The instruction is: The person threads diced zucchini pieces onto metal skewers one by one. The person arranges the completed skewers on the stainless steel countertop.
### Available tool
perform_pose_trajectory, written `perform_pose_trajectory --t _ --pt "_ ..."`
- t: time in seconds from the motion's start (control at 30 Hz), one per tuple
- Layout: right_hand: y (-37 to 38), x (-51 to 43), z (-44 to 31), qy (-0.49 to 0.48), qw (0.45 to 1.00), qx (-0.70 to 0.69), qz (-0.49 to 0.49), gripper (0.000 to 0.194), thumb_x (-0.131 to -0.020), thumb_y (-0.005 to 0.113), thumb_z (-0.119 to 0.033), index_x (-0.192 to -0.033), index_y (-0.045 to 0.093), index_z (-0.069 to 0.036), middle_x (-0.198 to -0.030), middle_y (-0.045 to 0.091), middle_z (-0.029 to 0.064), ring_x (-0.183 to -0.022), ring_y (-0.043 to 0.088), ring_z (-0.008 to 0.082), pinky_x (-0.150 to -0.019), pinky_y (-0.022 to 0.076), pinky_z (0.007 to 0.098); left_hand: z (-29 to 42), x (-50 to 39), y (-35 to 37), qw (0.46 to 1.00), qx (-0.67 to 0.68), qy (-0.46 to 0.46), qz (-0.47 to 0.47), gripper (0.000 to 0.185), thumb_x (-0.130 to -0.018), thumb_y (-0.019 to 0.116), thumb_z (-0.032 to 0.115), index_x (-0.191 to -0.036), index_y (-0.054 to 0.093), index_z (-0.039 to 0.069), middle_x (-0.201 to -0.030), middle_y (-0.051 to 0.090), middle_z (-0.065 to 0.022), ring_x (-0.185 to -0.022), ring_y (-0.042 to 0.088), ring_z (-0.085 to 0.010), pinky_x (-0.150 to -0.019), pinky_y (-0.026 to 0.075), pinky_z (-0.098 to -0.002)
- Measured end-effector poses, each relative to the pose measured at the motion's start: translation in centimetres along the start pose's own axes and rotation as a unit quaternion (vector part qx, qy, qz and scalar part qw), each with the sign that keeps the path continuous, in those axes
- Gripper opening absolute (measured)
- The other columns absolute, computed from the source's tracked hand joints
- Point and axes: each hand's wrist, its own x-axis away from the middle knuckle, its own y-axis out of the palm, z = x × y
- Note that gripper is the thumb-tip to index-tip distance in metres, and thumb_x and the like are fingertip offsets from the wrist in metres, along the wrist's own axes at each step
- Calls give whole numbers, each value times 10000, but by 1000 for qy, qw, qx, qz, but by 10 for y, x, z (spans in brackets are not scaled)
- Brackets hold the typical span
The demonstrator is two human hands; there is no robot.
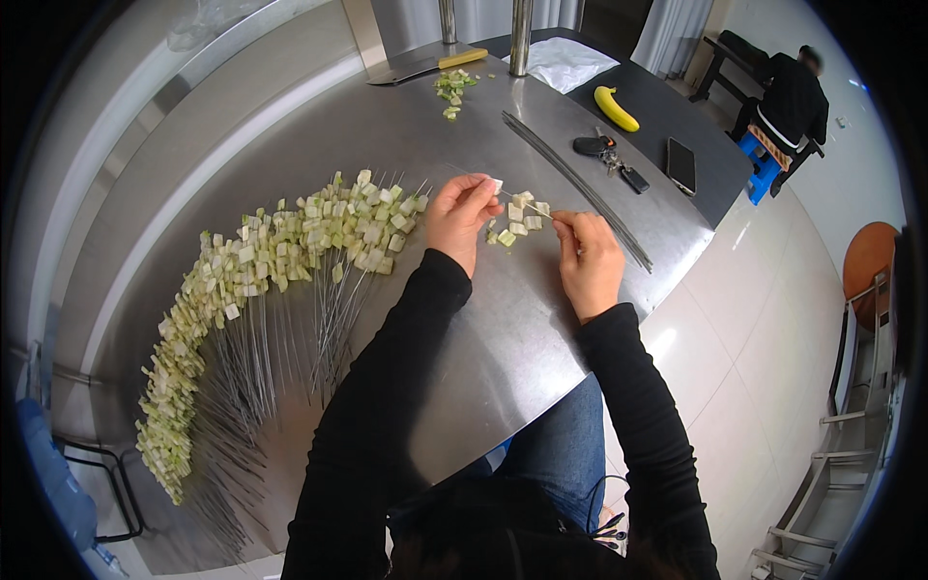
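My left hand (457, 221) pinches a pale vegetable cube (496, 186) between thumb and fingers. A thin metal skewer (537, 210) runs from my right hand (591, 257) towards that cube, its rear end between my right thumb and fingertips. Whether the tip has gone through the cube is hard to make out. Below the skewer, several loose cubes (518, 229) lie on the steel tabletop (500, 348). To the left stretches a long curved row of loaded skewers (246, 254), pale green cubes at the far ends and bare metal shafts pointing towards me.
A bundle of bare skewers (573, 185) lies right of the cubes. Farther back are a cleaver (413, 71), vegetable scraps (453, 87) and a steel post (520, 36). Keys (609, 156), a phone (681, 167) and a banana (616, 109) rest at right. A person (790, 101) sits beyond.
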Motion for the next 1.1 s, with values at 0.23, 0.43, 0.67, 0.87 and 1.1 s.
perform_pose_trajectory --t 0.23,0.43,0.67,0.87,1.1 --pt "2 -3 19 101 994 -37 34 67 -922 659 -122 -941 685 -64 -775 648 80 -640 586 218 -596 473 333 -22 -8 0 762 -592 258 -52 189 -852 721 81 -1041 720 70 -1024 626 -26 -997 558 -235 -886 493 -342" --pt "1 -1 18 120 991 -42 29 63 -917 654 -128 -920 674 -68 -817 671 82 -685 617 254 -628 490 356 -22 -10 -9 776 -567 260 -95 174 -815 727 19 -978 689 66 -1010 613 -39 -1007 533 -253 -793 521 -337" --pt "0 0 15 75 995 -60 11 76 -920 666 -117 -945 687 -48 -761 652 79 -591 561 180 -584 463 302 -6 -17 -25 881 -423 210 -10 170 -870 717 18 -1031 673 53 -936 657 -29 -819 614 -121 -708 535 -279" --pt "0 1 8 76 992 -86 -42 41 -888 665 -102 -880 657 -63 -837 673 82 -739 645 287 -637 496 366 9 -27 -42 988 -105 47 102 159 -957 644 69 -1096 654 -9 -997 677 -53 -857 626 -117 -764 532 -221" --pt "1 3 5 23 994 -96 -40 56 -898 680 -84 -930 683 -38 -758 654 88 -575 550 180 -550 445 296 14 -31 -52 984 156 -51 67 135 -955 671 114 -1025 646 1 -971 655 -80 -861 631 -113 -783 571 -204"
